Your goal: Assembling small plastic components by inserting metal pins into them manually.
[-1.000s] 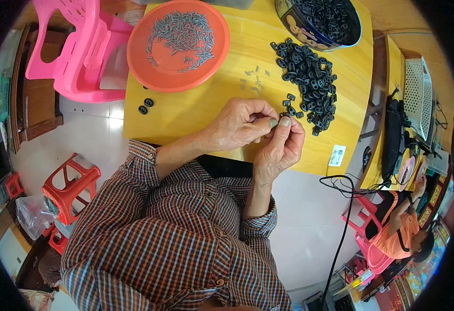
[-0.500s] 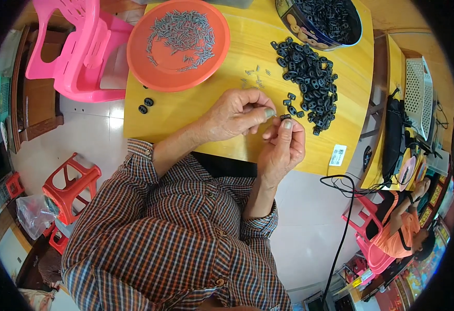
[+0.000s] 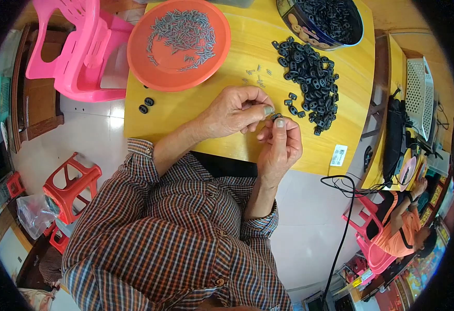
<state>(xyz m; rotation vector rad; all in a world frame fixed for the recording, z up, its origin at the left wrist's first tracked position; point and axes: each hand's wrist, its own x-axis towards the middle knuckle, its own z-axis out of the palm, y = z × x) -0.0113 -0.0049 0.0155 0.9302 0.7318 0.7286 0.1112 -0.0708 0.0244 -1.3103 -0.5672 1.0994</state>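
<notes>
My right hand (image 3: 280, 147) is closed, pinching a small black plastic piece (image 3: 276, 117) between thumb and fingers. Right beside it, my left hand (image 3: 236, 111) is also closed, with thumb and forefinger pinched at that piece; whatever sits between them is too small to make out. Beyond my hands, several small grey screw-like pins (image 3: 259, 81) lie loose on the yellow table (image 3: 185, 119). A heap of black oval pieces with two holes (image 3: 315, 85) spreads to the right. An orange plastic basin (image 3: 139, 57) at the far left holds many more grey pins.
A round tin (image 3: 302, 31) full of black pieces stands at the back right. Two black pieces (image 3: 143, 109) lie near the table's left edge. A pink chair (image 3: 76, 57) and red stool (image 3: 74, 181) are at left. Farther right, a person in orange (image 3: 401, 236) sits.
My right hand has moved slightly left with the black piece, bringing it up to the left fingertips. The left hand has hardly moved.
</notes>
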